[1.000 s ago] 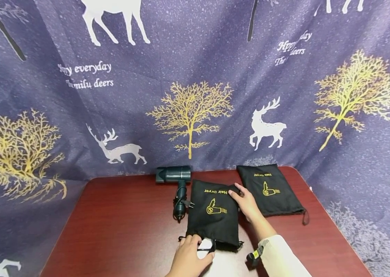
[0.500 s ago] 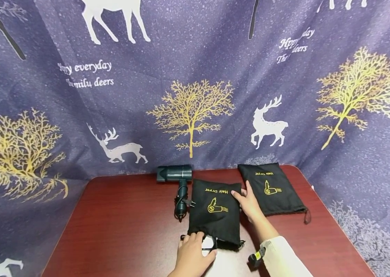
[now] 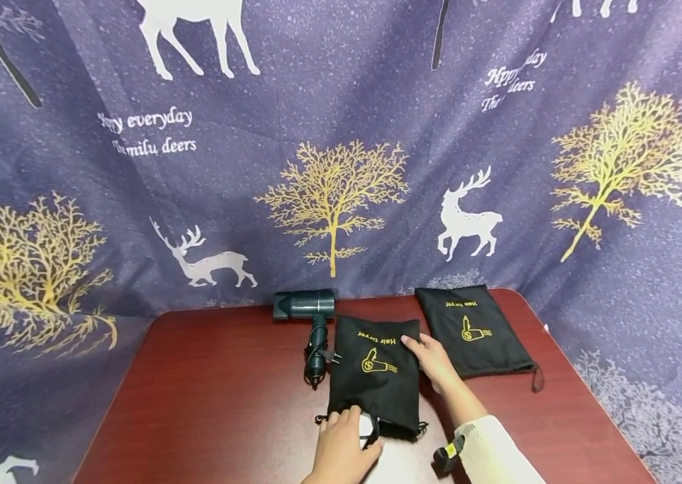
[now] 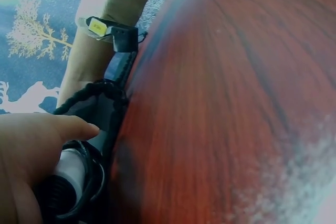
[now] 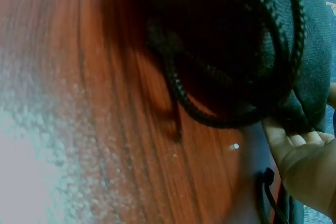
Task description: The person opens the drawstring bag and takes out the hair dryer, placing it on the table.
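A black drawstring bag [image 3: 374, 393] printed "Hair Dryer" lies on the table, its mouth toward me. My left hand [image 3: 341, 447] grips a white handle with a black cord [image 4: 97, 174] round it, apparently a hair dryer [image 3: 366, 427], at that mouth. The handle's far part is hidden inside the bag. In the left wrist view, its white grip [image 4: 73, 165] and dark end show beside my thumb. My right hand [image 3: 436, 361] holds the bag's right edge, thumb on top and fingers underneath. In the right wrist view, the bag's cord loop [image 5: 210, 121] hangs over the tabletop.
A dark green hair dryer [image 3: 305, 304] with its cord wrapped round the handle lies left of the bag. Another black "Hair Dryer" bag [image 3: 477, 336] lies flat at the back right. The reddish-brown table [image 3: 214, 390] ends against a patterned purple cloth [image 3: 341, 101].
My left hand has shifted slightly right at the bag's mouth, with the white handle. My right index finger, stretched out before, has drawn in behind the bag's edge.
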The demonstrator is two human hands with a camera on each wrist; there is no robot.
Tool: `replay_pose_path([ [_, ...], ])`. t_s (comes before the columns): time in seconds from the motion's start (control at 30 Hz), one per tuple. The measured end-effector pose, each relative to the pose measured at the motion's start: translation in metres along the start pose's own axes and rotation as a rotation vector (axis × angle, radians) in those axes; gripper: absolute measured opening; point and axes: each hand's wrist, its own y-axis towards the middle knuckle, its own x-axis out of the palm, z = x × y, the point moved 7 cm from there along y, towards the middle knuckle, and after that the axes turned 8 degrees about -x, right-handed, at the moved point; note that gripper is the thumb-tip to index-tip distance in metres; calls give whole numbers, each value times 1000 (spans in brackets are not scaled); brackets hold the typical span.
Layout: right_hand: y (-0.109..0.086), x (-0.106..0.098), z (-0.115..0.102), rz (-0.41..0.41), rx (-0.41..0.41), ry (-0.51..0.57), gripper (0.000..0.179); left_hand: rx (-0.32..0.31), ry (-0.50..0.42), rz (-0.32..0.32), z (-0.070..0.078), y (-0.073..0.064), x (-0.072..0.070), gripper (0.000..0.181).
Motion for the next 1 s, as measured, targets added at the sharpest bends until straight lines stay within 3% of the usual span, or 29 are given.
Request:
replay_pose_path([
  [0.37, -2, 2, -6, 1, -48, -10, 39, 27, 2, 79, 2, -2, -1, 52],
  [0.67, -1, -2, -7, 13, -33, -2, 35, 20, -8, 64, -1, -1, -2, 53],
  [1.0, -1, -4, -9, 21, -37, 41, 35, 68, 10, 126, 2, -5, -9, 48],
])
